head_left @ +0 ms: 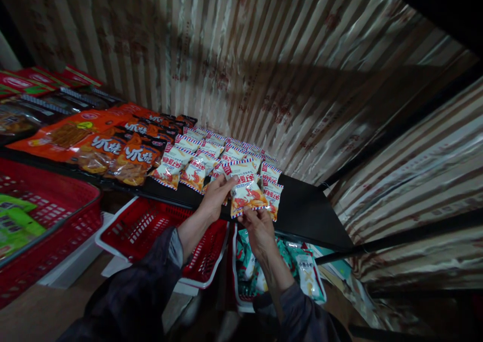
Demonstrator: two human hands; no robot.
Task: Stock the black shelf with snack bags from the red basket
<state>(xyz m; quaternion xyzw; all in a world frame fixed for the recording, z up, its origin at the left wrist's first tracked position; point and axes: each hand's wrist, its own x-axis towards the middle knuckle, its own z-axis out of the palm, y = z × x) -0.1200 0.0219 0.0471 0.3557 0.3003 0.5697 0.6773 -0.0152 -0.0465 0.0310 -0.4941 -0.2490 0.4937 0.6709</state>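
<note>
1) White-and-orange snack bag [247, 190] is held over the front edge of the black shelf [309, 211]
2) Its left side is pinched by the left hand [213, 198], its bottom edge by the right hand [259, 230], each grip narrow
3) Matching bags [171, 165] are lined up on the shelf
4) Red basket [149, 219] is set below the shelf

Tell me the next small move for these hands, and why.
Probably ease the held snack bag into line with the matching bags on the black shelf: the left hand has its side, the right hand its bottom edge, and it overlaps the rows in this view.
</note>
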